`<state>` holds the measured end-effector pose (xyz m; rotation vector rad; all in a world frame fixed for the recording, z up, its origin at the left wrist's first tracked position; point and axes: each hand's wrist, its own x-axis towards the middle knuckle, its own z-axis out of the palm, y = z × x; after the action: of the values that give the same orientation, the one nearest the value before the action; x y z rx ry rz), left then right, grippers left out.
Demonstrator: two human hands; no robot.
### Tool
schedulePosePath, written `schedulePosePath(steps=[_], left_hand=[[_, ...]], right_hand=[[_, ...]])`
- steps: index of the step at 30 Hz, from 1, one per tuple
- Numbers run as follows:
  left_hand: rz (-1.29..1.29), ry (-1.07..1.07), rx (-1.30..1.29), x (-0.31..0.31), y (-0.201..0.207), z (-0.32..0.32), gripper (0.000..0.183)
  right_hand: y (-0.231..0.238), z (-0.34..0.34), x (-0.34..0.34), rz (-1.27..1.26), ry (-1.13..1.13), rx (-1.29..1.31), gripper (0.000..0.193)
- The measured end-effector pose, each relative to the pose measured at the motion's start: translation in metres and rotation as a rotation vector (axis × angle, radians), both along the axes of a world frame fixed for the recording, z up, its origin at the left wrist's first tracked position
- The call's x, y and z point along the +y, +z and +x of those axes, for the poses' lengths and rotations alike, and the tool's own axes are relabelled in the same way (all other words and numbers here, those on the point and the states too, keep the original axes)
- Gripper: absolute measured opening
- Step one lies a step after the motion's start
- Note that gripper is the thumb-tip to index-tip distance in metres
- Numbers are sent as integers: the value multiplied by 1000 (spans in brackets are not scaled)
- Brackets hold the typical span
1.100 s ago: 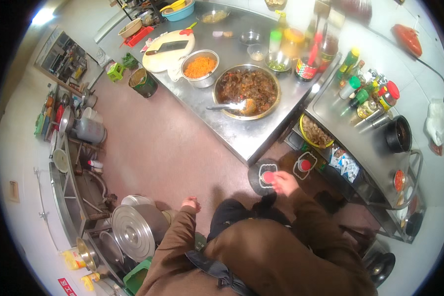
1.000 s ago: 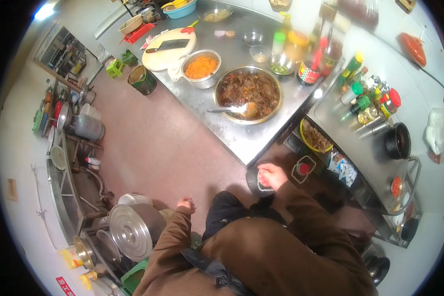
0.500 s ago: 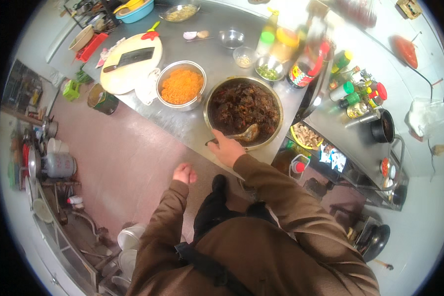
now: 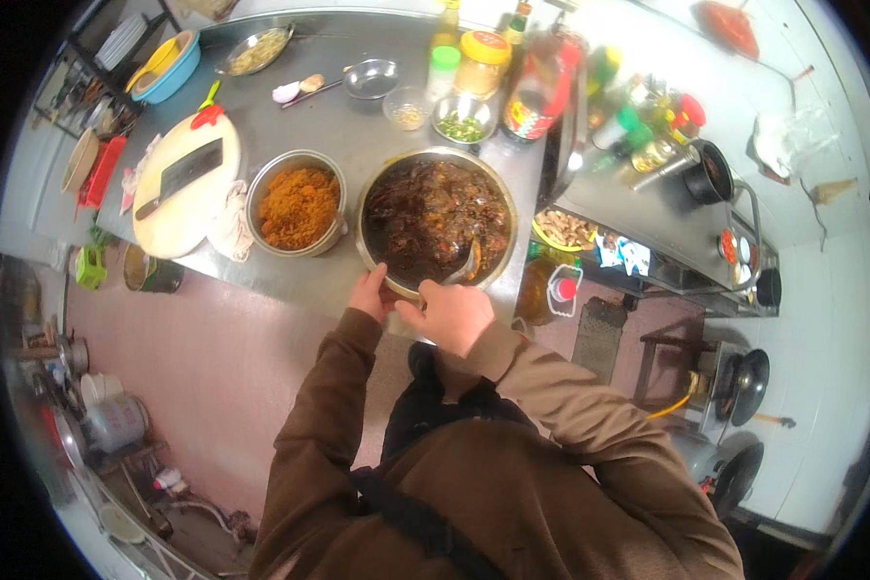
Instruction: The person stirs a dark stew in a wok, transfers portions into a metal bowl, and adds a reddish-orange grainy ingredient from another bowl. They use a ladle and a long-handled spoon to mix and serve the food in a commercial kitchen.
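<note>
Steel mixing bowl (image 4: 436, 220) of dark saucy meat sits at the counter's near edge; my left hand (image 4: 369, 293) grips its rim, my right hand (image 4: 451, 314) clasps the spoon (image 4: 462, 271). I judge it heavy, slippery.

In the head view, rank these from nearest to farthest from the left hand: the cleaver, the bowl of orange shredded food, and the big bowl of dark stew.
From the left hand:
1. Big bowl of dark stew, at the fingertips, just ahead.
2. Bowl of orange shredded food, ahead to the left.
3. Cleaver, far left on the round cutting board.
</note>
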<state>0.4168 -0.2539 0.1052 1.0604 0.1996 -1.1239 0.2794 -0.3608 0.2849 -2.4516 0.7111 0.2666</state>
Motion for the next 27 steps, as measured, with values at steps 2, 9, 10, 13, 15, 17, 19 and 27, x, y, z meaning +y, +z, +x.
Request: schedulePosePath(steps=[2, 9, 10, 13, 15, 17, 19, 27], left_hand=[[5, -33, 27, -6, 5, 3, 33], [29, -202, 11, -12, 22, 12, 40], [18, -221, 20, -11, 22, 12, 40], [128, -266, -45, -7, 18, 10, 40], [98, -260, -34, -5, 11, 1, 38], [89, -247, -32, 2, 5, -10, 36], [91, -237, -40, 6, 0, -24, 34], [101, -220, 50, 17, 10, -53, 34]], right_hand=[[15, -7, -10, -67, 18, -45, 44], [48, -50, -39, -233, -12, -344, 16], [48, -57, -42, -235, -25, -437, 15], [36, -73, -52, -266, -49, -498, 14], [22, -85, -59, -213, -110, -495, 27], [4, -99, -57, -177, -174, -484, 30], [-12, -117, -57, -110, -278, -388, 34], [-39, -141, -67, 453, -585, -237, 25]])
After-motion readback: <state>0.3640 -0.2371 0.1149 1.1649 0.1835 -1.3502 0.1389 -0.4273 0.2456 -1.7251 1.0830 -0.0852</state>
